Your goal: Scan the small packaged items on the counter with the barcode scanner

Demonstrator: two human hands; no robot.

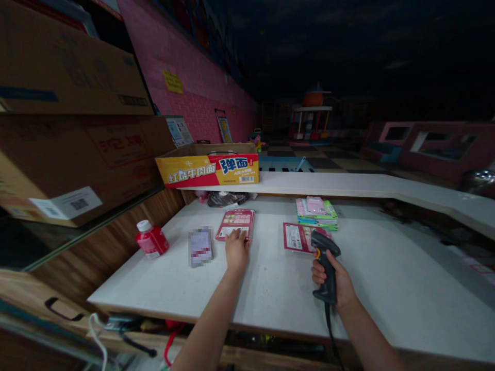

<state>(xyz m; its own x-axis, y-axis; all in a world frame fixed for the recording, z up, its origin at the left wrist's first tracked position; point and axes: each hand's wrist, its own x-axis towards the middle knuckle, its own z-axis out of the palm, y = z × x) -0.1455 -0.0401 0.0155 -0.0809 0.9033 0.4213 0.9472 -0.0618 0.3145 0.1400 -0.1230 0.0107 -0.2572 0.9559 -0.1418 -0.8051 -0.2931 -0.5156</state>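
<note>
My right hand [340, 281] is wrapped around the handle of a black barcode scanner [328, 268], its cable hanging down over the table edge. The scanner's head is over a dark red flat packet [296, 238] with a white printed label and hides part of it. My left hand [237, 251] rests its slightly spread fingers on the near edge of a stack of similar red packets [236, 221]. Behind the scanner lies a pile of green, blue and pink packets [316, 213]. Left of my left hand is a small pixelated rectangular thing [200, 247]; its kind cannot be made out.
A red bottle with a white cap [152, 239] stands on the white table [266, 288] at left. A yellow and red carton [209, 170] sits on the raised ledge [332, 183]. Large cardboard boxes [77, 159] are stacked at left. A dark plastic bag [227, 199] lies under the ledge.
</note>
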